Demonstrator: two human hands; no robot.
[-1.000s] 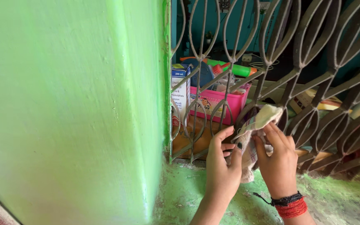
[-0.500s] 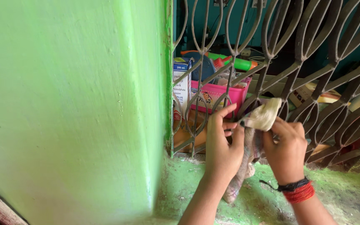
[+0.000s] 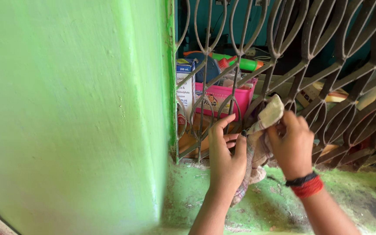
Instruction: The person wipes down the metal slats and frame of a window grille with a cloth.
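Observation:
Both my hands hold a worn, pale checked cloth (image 3: 262,143) against a dark metal window grille (image 3: 292,69) with leaf-shaped bars. My left hand (image 3: 226,152) grips the cloth's lower part, with its fingers by a bar. My right hand (image 3: 291,143), with red and black threads on the wrist, pinches the cloth's upper end, which pokes up beside a bar. The rest of the cloth hangs down to the sill between my forearms.
A bright green wall (image 3: 75,109) fills the left side. The green sill (image 3: 275,200) below is stained and chipped. Behind the grille stand a pink plastic box (image 3: 223,98), a white and blue carton (image 3: 186,82), a green and orange bottle (image 3: 240,63) and other clutter.
Both hands have shifted slightly up and right along the grille with the cloth. The cloth's upper end now sticks up higher beside the bar.

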